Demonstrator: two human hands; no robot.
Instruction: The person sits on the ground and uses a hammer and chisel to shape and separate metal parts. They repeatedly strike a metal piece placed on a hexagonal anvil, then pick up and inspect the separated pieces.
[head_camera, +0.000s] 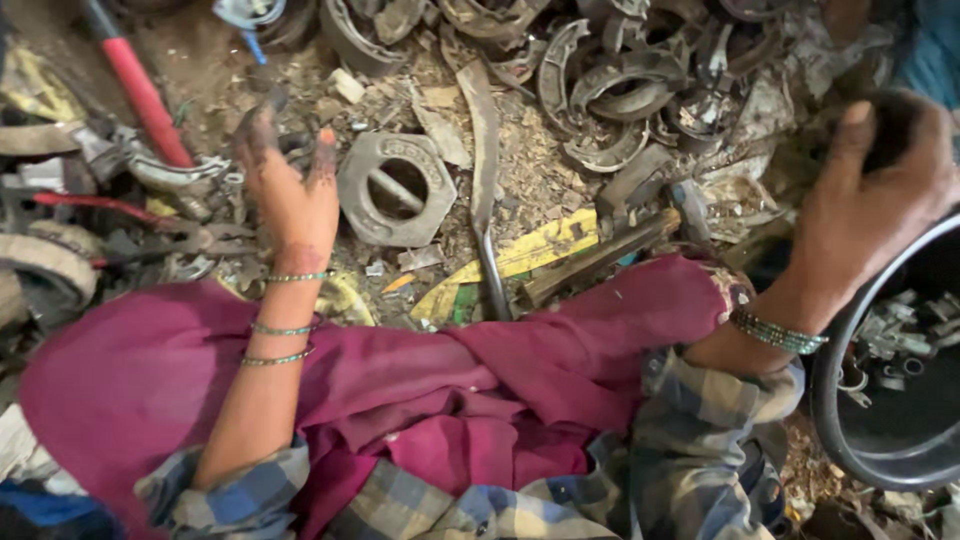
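Left hand (290, 185) hovers with fingers spread, holding nothing, near the hexagonal metal plate (397, 188); right hand (875, 190) grips the black bowl's (850, 420) rim

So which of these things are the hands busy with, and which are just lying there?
In hand:
left hand, open, reaching toward a curved metal piece
right hand, on the rim of the black tub
small metal bits inside the tub

Lying about:
hexagonal plate
red handle
brake shoe pile
long bar
yellow scrap
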